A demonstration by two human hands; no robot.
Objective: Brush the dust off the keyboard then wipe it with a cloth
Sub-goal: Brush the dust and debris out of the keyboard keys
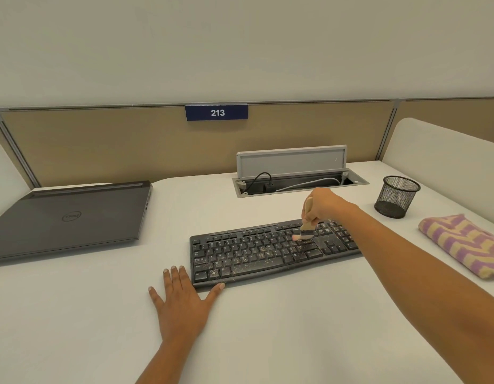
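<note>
A black keyboard [256,253] lies on the white desk [101,314], its keys speckled with pale dust. My right hand [323,202] grips the wooden handle of a small brush [305,230], whose bristles touch the keys right of the middle. My left hand [182,300] lies flat on the desk with fingers spread, the thumb against the keyboard's front left edge. A folded purple and yellow striped cloth [464,242] rests on the desk at the far right, apart from both hands.
A closed dark laptop [68,220] sits at the left. A black mesh pen cup [395,196] stands at the back right. Behind the keyboard a cable hatch [292,173] is open with cables inside. A tan partition [129,145] closes off the back.
</note>
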